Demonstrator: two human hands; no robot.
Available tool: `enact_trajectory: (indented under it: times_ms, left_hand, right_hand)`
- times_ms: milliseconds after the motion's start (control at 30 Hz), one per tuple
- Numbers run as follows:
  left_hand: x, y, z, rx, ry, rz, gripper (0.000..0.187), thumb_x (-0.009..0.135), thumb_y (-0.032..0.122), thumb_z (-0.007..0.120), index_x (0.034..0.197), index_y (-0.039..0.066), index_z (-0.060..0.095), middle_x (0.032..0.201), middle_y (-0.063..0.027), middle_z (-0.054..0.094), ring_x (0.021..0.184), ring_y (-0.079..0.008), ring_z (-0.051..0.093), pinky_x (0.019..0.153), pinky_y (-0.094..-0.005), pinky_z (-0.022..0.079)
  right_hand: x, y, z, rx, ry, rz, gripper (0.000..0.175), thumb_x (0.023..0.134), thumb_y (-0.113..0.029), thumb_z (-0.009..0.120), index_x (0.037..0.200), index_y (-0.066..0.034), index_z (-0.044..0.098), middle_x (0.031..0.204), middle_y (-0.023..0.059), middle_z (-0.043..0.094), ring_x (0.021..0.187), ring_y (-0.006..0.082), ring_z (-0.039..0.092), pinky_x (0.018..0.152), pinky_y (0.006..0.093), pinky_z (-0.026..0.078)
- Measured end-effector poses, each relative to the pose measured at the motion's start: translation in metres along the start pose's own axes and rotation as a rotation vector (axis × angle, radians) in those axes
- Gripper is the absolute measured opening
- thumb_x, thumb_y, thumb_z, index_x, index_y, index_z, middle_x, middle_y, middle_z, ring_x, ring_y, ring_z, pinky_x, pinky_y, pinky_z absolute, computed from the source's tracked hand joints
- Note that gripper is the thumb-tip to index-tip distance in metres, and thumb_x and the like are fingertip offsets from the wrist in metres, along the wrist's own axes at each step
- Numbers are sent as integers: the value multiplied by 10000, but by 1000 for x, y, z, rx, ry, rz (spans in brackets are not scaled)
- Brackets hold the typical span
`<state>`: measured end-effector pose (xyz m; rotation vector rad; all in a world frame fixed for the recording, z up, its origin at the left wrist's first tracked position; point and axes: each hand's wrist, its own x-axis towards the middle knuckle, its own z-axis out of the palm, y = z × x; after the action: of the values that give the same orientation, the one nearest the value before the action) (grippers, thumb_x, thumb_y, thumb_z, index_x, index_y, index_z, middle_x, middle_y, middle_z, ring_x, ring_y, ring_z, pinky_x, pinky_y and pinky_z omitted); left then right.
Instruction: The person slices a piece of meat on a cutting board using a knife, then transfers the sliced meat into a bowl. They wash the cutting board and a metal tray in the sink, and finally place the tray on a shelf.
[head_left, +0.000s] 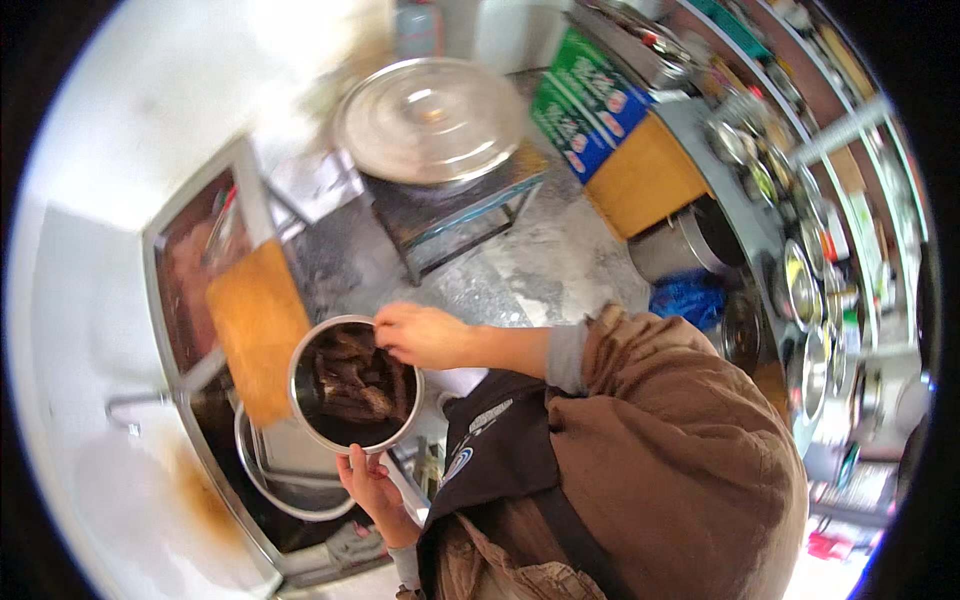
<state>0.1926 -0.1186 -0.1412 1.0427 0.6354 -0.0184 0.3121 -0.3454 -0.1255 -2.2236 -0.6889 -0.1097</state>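
Observation:
In front of me is a round metal pot (301, 424) with dark brown chunks (360, 379) inside, possibly meat. My left hand (375, 491) holds it at the lower edge, thumb against the rim and fingers beside and under it. My right hand (424, 337) is at the upper right of the rim, fingers bent over the edge; their tips are partly hidden. Left of the pot lies an orange-brown board (255, 330) across the edge of a sink counter. Below the pot is a wide metal basin (315, 510) with a rectangular tray in it.
A large round metal lid (435, 120) covers a vessel on a low dark stand. A faucet (135, 397) is at the left wall. At right, a counter (739, 195) and shelves hold bowls and containers, with a large pot (671, 247) and blue plastic bag (686, 296) below.

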Motion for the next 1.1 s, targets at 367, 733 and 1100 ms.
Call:
enact_trajectory:
  times_ms: [367, 733, 1100]
  left_hand:
    - [-65, -163, 339, 589, -936, -163, 131, 886, 143, 553, 986, 66, 517, 859, -16, 571, 676, -97, 590, 421, -178, 394]
    - [-144, -290, 487, 1122, -1120, 8, 308, 861, 228, 607, 1090, 39, 523, 1249, -140, 507, 1015, -163, 562, 791, -315, 469]
    - [-125, -239, 454, 671, -754, -90, 221, 932, 241, 498, 1043, 61, 564, 1070, -53, 595, 956, -152, 577, 788, -270, 452]
  right_hand:
    - [-331, 127, -201, 869, 939, 1134, 274, 849, -213, 560, 1010, 6, 596, 777, 38, 604, 600, 113, 537, 554, 264, 476]
    - [-665, 373, -413, 629, 2296, 929, 305, 849, -188, 550, 842, 109, 478, 837, 214, 557, 690, 320, 605, 673, 418, 574]
    - [-500, 415, -412, 1171, 1218, 833, 211, 884, -207, 524, 993, -31, 563, 907, 87, 585, 808, 201, 577, 711, 333, 501]
